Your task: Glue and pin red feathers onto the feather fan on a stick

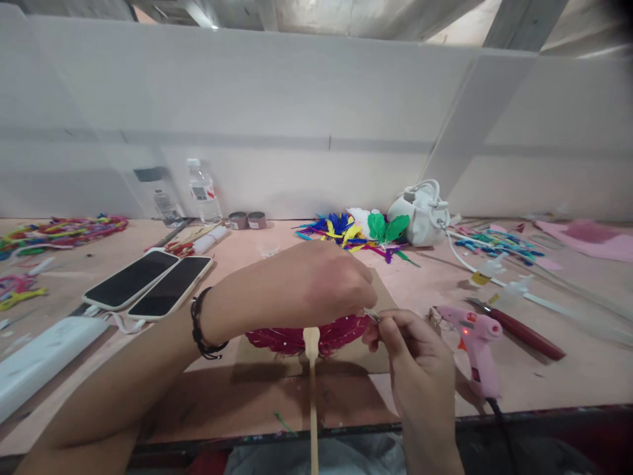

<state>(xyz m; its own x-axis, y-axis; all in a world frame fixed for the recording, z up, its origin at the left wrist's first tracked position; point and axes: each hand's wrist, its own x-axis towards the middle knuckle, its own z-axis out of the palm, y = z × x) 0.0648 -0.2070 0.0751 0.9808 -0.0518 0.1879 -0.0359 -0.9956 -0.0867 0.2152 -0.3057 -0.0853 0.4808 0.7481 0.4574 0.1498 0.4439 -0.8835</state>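
My left hand (341, 284) reaches across over a deep magenta fan (277, 340) with small pale dots. Its fingers curl downward and are mostly hidden behind the back of the hand. Just to the right, my right hand (418, 359) is closed, thumb and index finger pinched. A small, thin, silvery piece (373, 315) lies between the two hands, its end in the right pinch; its kind is too small to tell. The fan's wooden handle (313, 402) points toward me over the table edge. Beneath the fan lies a brown board (383, 290).
On the right are a pink glue gun (475, 343) with its light on and red-handled pliers (529, 333). Feathers (356, 231) and a white bag (420, 214) stand behind. Two phones (171, 287), a power strip (44, 363) and a bottle (202, 191) are on the left.
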